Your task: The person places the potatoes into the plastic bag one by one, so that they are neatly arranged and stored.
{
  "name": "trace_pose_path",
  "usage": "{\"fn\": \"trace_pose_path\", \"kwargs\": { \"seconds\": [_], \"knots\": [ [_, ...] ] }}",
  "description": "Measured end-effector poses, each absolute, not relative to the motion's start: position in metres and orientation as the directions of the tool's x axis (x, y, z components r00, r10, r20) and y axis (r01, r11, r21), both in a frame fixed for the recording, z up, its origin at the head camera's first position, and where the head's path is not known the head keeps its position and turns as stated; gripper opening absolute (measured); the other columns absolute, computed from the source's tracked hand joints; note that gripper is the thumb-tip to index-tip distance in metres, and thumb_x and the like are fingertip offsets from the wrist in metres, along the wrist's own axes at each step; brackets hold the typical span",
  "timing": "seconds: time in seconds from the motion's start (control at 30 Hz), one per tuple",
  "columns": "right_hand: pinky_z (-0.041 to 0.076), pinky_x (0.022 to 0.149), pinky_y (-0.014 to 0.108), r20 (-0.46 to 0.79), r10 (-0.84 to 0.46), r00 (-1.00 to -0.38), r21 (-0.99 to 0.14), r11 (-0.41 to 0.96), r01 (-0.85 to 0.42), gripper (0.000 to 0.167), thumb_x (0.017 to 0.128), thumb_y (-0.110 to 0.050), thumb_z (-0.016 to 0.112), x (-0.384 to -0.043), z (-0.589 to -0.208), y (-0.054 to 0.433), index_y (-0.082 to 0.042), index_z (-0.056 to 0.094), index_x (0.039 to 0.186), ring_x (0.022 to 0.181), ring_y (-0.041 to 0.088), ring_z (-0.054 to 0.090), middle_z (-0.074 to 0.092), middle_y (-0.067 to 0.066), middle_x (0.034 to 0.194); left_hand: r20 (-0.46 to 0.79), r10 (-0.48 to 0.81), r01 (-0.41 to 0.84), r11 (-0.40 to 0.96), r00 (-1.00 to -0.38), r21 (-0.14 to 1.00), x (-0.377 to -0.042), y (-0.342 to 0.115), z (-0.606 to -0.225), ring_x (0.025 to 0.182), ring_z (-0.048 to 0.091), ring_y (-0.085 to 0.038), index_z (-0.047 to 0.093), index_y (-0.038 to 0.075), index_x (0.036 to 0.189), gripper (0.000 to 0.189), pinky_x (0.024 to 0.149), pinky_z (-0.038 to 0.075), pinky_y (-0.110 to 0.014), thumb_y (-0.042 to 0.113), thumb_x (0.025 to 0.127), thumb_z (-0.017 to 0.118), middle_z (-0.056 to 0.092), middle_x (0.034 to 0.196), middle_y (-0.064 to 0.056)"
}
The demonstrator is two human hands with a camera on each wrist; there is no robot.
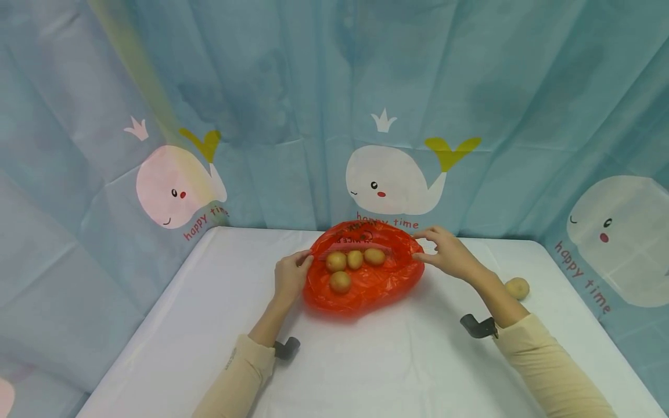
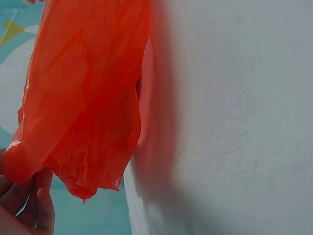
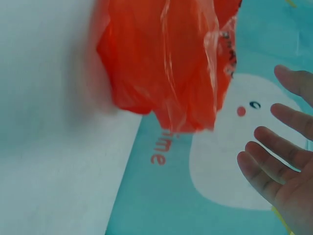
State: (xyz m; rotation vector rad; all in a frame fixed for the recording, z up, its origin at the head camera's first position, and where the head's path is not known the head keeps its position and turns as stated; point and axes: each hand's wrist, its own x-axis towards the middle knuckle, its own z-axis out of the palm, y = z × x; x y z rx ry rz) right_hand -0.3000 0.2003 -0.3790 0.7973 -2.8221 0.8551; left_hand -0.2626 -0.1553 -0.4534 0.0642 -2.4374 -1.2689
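Observation:
A red plastic bag (image 1: 366,296) stands wide-mouthed on the white table, with several potatoes (image 1: 340,282) inside it. On its left side, my left hand (image 1: 290,276) pinches the rim; in the left wrist view, fingers (image 2: 44,208) hold the edge of the red plastic. At the right rim is my right hand (image 1: 449,253), thumb and fingers apart. The right wrist view shows this hand (image 3: 288,166) with its fingers spread, beside the bag (image 3: 161,63) and gripping nothing. Another potato (image 1: 517,288) lies on the table by my right forearm, which partly covers it.
The white table (image 1: 387,371) reaches back to a blue curtain (image 1: 292,116) printed with whales. Dark camera mounts (image 1: 478,326) sit at both wrists, below beige sleeves.

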Motion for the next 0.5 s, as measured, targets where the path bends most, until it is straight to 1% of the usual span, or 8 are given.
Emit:
{"fn": "trace_pose_path", "kwargs": {
  "seconds": [0.2,0.5],
  "knots": [
    [0.055,0.086,0.054,0.246,-0.428,-0.870,-0.470,0.732,-0.493,0.044,0.086,-0.020,0.074,-0.299,-0.374,0.216,-0.002,0.062,0.124,0.110,0.039,0.055,0.059,0.020,0.120,0.316,-0.214,0.139,0.583,-0.924,0.801,-0.261,-0.155,-0.453,0.103,0.070,-0.030,0.071,0.002,0.116,0.027,0.089,0.057,-0.041,0.016,0.095,0.063,0.073,0.112,-0.016],
    [0.053,0.089,0.056,0.201,-0.382,-0.902,-0.456,0.778,-0.431,0.045,0.089,-0.022,0.070,-0.297,-0.371,0.239,-0.001,0.059,0.127,0.112,0.040,0.053,0.056,0.022,0.124,0.315,-0.211,0.138,0.587,-0.925,0.798,-0.261,-0.156,-0.454,0.103,0.070,-0.030,0.071,0.002,0.116,0.027,0.089,0.057,-0.040,0.016,0.095,0.063,0.073,0.112,-0.016]
  ]
}}
